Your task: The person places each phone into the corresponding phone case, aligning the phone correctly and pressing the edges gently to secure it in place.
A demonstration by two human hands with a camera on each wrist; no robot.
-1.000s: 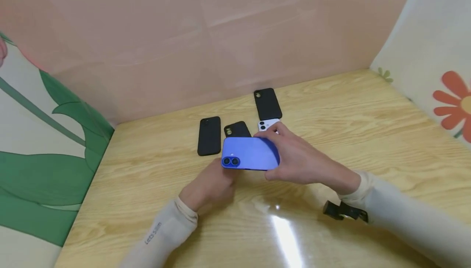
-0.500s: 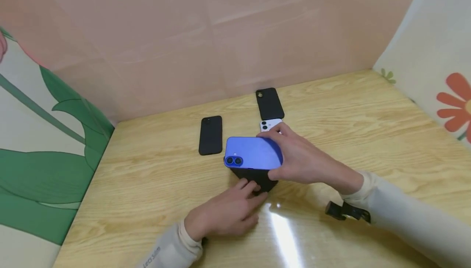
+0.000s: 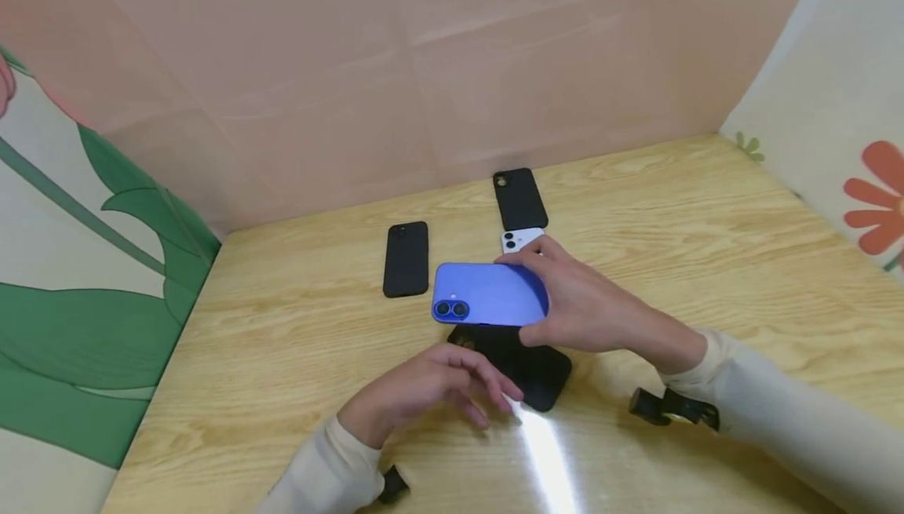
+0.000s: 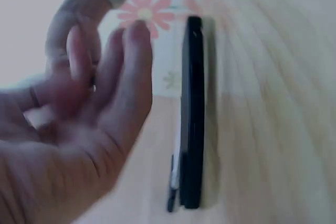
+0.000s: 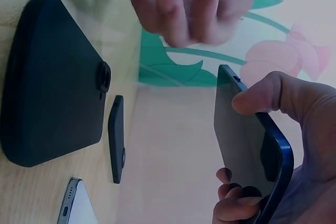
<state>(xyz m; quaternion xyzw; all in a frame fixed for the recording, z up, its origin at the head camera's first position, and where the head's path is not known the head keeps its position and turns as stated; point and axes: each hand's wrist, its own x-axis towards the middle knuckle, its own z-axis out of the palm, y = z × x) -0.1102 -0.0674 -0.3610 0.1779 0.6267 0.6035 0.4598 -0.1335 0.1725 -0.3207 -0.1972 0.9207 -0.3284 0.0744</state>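
Observation:
My right hand (image 3: 586, 306) holds a blue smartphone (image 3: 487, 294) by its edges above the table, its back and two camera lenses facing up in the head view. The right wrist view shows the phone's dark glass side, with the thumb (image 5: 257, 95) on one edge. Below the phone, a black phone case (image 3: 533, 369) lies on the table, partly hidden. My left hand (image 3: 431, 388) hovers beside this case, fingers loosely bent and holding nothing. In the left wrist view, the case (image 4: 193, 114) appears edge-on, apart from the fingers.
A black phone-shaped item (image 3: 406, 259) lies at the back left. Another black phone case (image 3: 520, 198), with a camera cut-out, lies farther back. Just in front of it is a white phone (image 3: 519, 239), partly covered by my right hand. A pink sheet (image 3: 318, 90) stands behind the table.
The black case has come from behind the blue phone to the near side with my left hand, which has let go of it. My right hand keeps the phone almost in place.

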